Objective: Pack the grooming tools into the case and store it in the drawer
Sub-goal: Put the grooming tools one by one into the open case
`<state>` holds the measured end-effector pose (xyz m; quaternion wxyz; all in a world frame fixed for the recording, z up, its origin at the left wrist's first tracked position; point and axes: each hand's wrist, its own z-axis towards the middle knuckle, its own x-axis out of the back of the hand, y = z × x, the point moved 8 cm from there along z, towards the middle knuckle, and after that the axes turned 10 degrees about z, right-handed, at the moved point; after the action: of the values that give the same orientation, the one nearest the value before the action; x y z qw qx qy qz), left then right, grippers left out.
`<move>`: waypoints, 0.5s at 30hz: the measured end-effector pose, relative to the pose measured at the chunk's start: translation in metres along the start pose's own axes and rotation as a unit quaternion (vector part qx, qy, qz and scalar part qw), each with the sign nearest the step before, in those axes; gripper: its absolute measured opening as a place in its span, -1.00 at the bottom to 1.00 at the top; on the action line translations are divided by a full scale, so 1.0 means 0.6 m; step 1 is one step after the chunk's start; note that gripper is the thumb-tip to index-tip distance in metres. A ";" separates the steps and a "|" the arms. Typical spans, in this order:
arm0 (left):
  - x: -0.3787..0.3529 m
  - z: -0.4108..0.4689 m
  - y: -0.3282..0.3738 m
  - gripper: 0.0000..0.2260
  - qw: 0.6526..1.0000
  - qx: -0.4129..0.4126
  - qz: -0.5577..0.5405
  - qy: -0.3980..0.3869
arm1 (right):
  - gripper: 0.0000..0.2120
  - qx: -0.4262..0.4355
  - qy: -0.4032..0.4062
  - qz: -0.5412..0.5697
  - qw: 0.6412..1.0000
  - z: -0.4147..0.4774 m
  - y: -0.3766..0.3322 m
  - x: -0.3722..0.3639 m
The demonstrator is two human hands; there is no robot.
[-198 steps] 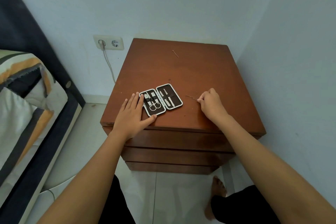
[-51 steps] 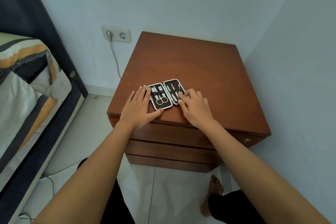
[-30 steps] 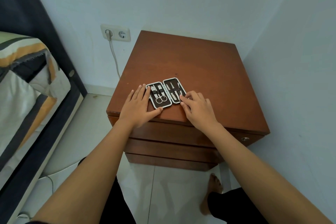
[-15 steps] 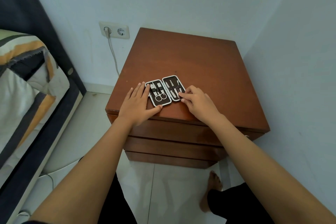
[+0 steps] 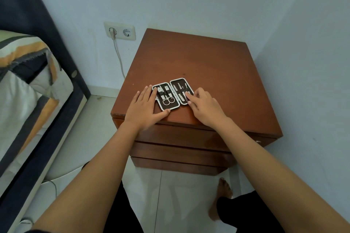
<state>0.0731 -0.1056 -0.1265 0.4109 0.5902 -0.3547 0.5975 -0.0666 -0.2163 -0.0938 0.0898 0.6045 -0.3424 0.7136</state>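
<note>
Pale blue walls corner a brown wooden desk [image 5: 198, 62]. Between my hands lies the open black white-rimmed case [image 5: 172, 93]; left hand [image 5: 144, 108] flat, steadying, right hand [image 5: 203, 107] fingertips pressing tools. I'd seat them, then fold shut.

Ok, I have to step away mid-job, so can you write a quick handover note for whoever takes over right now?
Left hand: flat on the nightstand, fingers against the left edge of the open case; holding nothing.
Right hand: fingertips pressing on the tools in the case's right half; no closed grip.
Case: lies open near the nightstand's front edge. Scissors and other tools sit in its slots. No loose tools visible on top.
Done: tools appear packed.
Left: close the case, open a drawer (all look shut), put the case in, shut it.
</note>
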 end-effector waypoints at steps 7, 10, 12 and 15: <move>0.009 0.001 -0.003 -0.13 0.998 0.012 -0.061 0.000 | -0.61 -0.014 0.055 0.124 0.991 -0.002 0.010 0.007; 0.015 0.003 -0.005 -0.11 0.995 0.021 -0.102 0.005 | -0.70 -0.062 0.112 0.215 0.968 0.002 0.033 0.022; 0.020 0.004 -0.005 -0.12 0.992 0.027 -0.126 0.011 | -0.78 -0.092 0.120 0.220 0.964 0.010 0.043 0.024; 0.030 0.003 -0.006 -0.12 0.988 0.037 -0.147 0.028 | -0.85 -0.115 0.132 0.212 0.962 0.022 0.046 0.025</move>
<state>0.0781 -0.1046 -0.1088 0.4816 0.6339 -0.2304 0.5595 -0.0748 -0.2491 -0.0896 0.0501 0.4040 -0.5271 0.7459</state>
